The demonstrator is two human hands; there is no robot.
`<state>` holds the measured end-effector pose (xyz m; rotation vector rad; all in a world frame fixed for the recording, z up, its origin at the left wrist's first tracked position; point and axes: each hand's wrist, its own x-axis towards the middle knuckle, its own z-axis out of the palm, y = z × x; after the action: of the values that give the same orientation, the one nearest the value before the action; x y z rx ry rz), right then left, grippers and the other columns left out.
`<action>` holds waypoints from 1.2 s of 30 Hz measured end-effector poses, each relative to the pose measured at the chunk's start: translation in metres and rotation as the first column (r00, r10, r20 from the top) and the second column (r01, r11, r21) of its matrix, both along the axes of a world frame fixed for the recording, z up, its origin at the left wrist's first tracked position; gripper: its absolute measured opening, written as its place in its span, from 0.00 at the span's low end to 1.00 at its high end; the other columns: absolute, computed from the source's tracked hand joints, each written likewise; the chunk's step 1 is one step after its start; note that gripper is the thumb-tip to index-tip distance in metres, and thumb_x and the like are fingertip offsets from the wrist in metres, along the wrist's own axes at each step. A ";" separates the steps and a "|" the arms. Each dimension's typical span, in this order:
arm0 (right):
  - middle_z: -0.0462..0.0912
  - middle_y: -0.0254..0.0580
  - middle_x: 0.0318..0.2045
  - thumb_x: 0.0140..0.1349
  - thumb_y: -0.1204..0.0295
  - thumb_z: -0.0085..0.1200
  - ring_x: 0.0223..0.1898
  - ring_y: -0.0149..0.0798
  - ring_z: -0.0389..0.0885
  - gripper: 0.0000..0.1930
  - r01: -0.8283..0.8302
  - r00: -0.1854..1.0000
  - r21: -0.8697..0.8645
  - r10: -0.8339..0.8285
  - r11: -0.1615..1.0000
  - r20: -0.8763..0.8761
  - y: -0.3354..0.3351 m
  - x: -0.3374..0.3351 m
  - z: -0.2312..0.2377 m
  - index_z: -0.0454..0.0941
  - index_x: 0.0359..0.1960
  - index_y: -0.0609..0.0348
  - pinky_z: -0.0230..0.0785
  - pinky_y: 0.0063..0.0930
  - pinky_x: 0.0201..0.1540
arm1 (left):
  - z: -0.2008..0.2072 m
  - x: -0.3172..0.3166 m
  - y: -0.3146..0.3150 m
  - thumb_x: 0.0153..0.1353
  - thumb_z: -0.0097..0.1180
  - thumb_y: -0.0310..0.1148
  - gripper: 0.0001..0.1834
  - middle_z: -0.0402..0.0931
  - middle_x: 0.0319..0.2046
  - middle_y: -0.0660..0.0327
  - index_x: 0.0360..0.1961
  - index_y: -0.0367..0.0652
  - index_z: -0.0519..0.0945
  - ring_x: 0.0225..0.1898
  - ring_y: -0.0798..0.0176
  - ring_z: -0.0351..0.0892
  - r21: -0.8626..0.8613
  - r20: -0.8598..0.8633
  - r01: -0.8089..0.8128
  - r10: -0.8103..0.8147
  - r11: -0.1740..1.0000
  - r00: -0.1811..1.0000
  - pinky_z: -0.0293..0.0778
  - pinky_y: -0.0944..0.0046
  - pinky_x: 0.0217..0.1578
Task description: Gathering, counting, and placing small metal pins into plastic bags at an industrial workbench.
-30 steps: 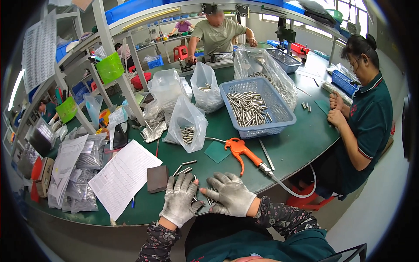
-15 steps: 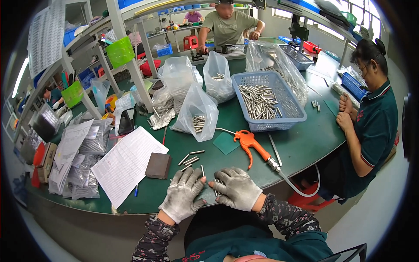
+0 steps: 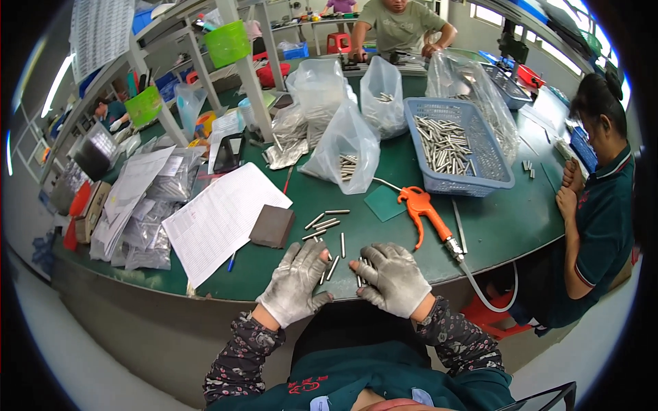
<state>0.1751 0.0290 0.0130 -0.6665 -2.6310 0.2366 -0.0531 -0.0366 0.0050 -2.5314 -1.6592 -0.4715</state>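
My left hand (image 3: 293,279), in a grey-stained white glove, lies at the table's front edge with its fingers stretched out. By its thumb and fingertips are a few short metal pins (image 3: 332,268). Another pin (image 3: 343,244) lies by itself just beyond the gap between the hands. My right hand (image 3: 396,279), gloved alike, rests with its fingers extended over a small group of pins (image 3: 362,272), which its thumb and forefinger partly hide. Several more pins (image 3: 327,224) lie loose past my left fingertips, beside a dark brown block (image 3: 272,227).
An orange air gun (image 3: 426,214) with a hose lies right of my hands. Behind it stands a blue basket (image 3: 473,184) of pins, beside plastic bags (image 3: 343,152). Paper sheets (image 3: 223,222) and bagged parts (image 3: 147,240) cover the left. A person (image 3: 603,198) sits at right, another (image 3: 397,27) works opposite.
The whole view has shifted, so the table appears higher and further right. More pins show between my hands, and one pin that was at my left fingertips now lies apart from them.
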 end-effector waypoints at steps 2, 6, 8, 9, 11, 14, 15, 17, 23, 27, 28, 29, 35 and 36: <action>0.73 0.49 0.47 0.54 0.55 0.51 0.51 0.52 0.69 0.23 0.040 0.999 0.014 -0.040 0.999 -0.013 -0.002 0.000 0.000 0.74 0.50 0.53 0.59 0.46 0.54 | -0.001 -0.001 0.000 0.49 0.59 0.49 0.47 0.58 0.61 0.47 0.66 0.44 0.51 0.64 0.44 0.56 -0.086 -0.009 0.037 -0.037 0.996 0.999 0.49 0.44 0.64; 0.73 0.47 0.47 0.53 0.58 0.53 0.52 0.48 0.70 0.23 0.055 0.998 0.064 -0.054 0.996 -0.012 -0.004 -0.002 0.001 0.74 0.49 0.54 0.60 0.43 0.55 | 0.005 0.000 -0.005 0.46 0.62 0.47 0.47 0.57 0.62 0.48 0.65 0.43 0.54 0.64 0.46 0.54 -0.128 -0.022 -0.013 0.010 0.992 1.000 0.48 0.45 0.64; 0.73 0.47 0.47 0.52 0.58 0.53 0.52 0.49 0.70 0.23 0.050 0.999 0.047 -0.049 0.998 -0.013 -0.005 -0.003 0.001 0.74 0.49 0.53 0.60 0.44 0.55 | 0.001 -0.004 -0.006 0.45 0.63 0.46 0.49 0.57 0.62 0.48 0.65 0.43 0.53 0.64 0.46 0.54 -0.115 -0.019 -0.043 0.041 0.992 0.999 0.49 0.46 0.65; 0.73 0.47 0.47 0.52 0.58 0.53 0.52 0.49 0.70 0.23 0.053 0.999 0.046 -0.052 0.998 -0.012 -0.005 -0.003 0.002 0.74 0.49 0.53 0.60 0.44 0.55 | 0.000 -0.005 -0.005 0.45 0.63 0.47 0.49 0.57 0.62 0.48 0.65 0.43 0.53 0.64 0.45 0.54 -0.096 -0.031 -0.064 0.061 0.993 0.998 0.49 0.46 0.65; 0.73 0.48 0.47 0.52 0.58 0.53 0.52 0.49 0.70 0.23 0.056 0.998 0.043 -0.056 0.998 -0.009 -0.004 -0.002 0.002 0.74 0.49 0.53 0.60 0.44 0.55 | 0.000 -0.004 -0.004 0.44 0.64 0.46 0.50 0.57 0.62 0.47 0.66 0.43 0.52 0.65 0.44 0.53 -0.106 -0.057 -0.102 0.096 0.989 0.994 0.49 0.47 0.65; 0.73 0.48 0.47 0.52 0.58 0.54 0.52 0.49 0.69 0.23 0.061 0.998 0.057 -0.061 0.997 -0.003 -0.004 -0.002 0.001 0.74 0.49 0.53 0.60 0.44 0.56 | 0.005 -0.001 -0.003 0.51 0.55 0.55 0.43 0.57 0.63 0.49 0.61 0.36 0.61 0.67 0.51 0.50 -0.114 -0.174 -0.163 0.142 0.980 0.974 0.44 0.52 0.67; 0.73 0.48 0.47 0.52 0.58 0.53 0.52 0.50 0.69 0.23 0.056 0.998 0.057 -0.056 0.997 -0.003 -0.004 -0.001 0.001 0.74 0.50 0.53 0.59 0.44 0.56 | 0.005 -0.001 -0.003 0.51 0.55 0.55 0.43 0.57 0.63 0.49 0.61 0.36 0.61 0.67 0.51 0.50 -0.111 -0.172 -0.163 0.143 0.980 0.975 0.44 0.52 0.67; 0.73 0.48 0.48 0.52 0.58 0.53 0.53 0.50 0.69 0.24 0.050 0.999 0.066 -0.050 0.997 0.000 -0.004 0.000 0.002 0.74 0.50 0.53 0.59 0.45 0.55 | 0.006 -0.002 -0.003 0.50 0.56 0.54 0.43 0.57 0.63 0.50 0.61 0.35 0.62 0.67 0.51 0.51 -0.102 -0.118 -0.159 0.147 0.982 0.982 0.45 0.52 0.66; 0.71 0.55 0.49 0.52 0.57 0.54 0.51 0.55 0.69 0.27 -0.061 0.995 0.070 0.066 0.996 -0.073 0.003 -0.001 0.058 0.71 0.53 0.57 0.61 0.47 0.53 | 0.013 -0.007 -0.003 0.49 0.58 0.51 0.39 0.61 0.61 0.52 0.58 0.38 0.67 0.65 0.51 0.54 0.010 -0.043 -0.082 0.083 0.997 0.996 0.47 0.50 0.65; 0.73 0.48 0.43 0.48 0.64 0.57 0.43 0.50 0.74 0.22 -0.089 0.996 0.281 0.091 0.956 0.006 0.036 -0.048 0.134 0.72 0.46 0.58 0.67 0.43 0.42 | 0.013 -0.015 0.000 0.49 0.58 0.50 0.35 0.62 0.60 0.53 0.55 0.39 0.70 0.65 0.51 0.55 -0.022 0.041 -0.029 0.030 0.999 0.999 0.49 0.48 0.64; 0.74 0.47 0.40 0.48 0.65 0.57 0.41 0.49 0.74 0.20 -0.091 0.996 0.349 0.084 0.933 0.036 0.050 -0.066 0.149 0.73 0.44 0.58 0.68 0.42 0.40 | 0.010 -0.017 0.000 0.49 0.58 0.50 0.35 0.62 0.60 0.53 0.55 0.39 0.70 0.65 0.51 0.55 -0.058 0.091 0.003 0.002 0.998 0.996 0.50 0.48 0.64; 0.75 0.46 0.40 0.48 0.66 0.56 0.40 0.49 0.75 0.19 -0.062 0.997 0.390 0.043 0.919 0.058 0.072 -0.083 0.158 0.73 0.44 0.57 0.68 0.42 0.40 | 0.005 -0.015 0.004 0.50 0.57 0.50 0.35 0.63 0.60 0.53 0.55 0.39 0.70 0.64 0.51 0.56 -0.073 0.096 0.029 -0.022 0.997 0.995 0.50 0.48 0.64; 0.78 0.46 0.40 0.51 0.64 0.54 0.46 0.47 0.75 0.18 0.225 0.881 0.520 -0.400 0.824 0.253 0.208 -0.193 0.195 0.75 0.45 0.54 0.69 0.40 0.45 | 0.009 -0.012 0.005 0.53 0.52 0.54 0.37 0.62 0.60 0.53 0.58 0.39 0.66 0.65 0.51 0.55 -0.137 0.096 0.078 -0.065 0.988 0.993 0.48 0.48 0.64; 0.78 0.46 0.42 0.51 0.61 0.54 0.48 0.46 0.75 0.19 0.280 0.844 0.533 -0.469 0.799 0.259 0.231 -0.203 0.193 0.76 0.45 0.53 0.68 0.40 0.47 | 0.008 -0.012 0.008 0.53 0.52 0.54 0.37 0.62 0.60 0.53 0.58 0.39 0.66 0.65 0.52 0.55 -0.171 0.121 0.106 -0.086 0.979 0.989 0.48 0.48 0.65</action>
<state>-0.0278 0.2602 0.2057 -1.1274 -2.6522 -0.7166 -0.0646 -0.0282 0.0128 -2.7721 -1.6926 -0.5052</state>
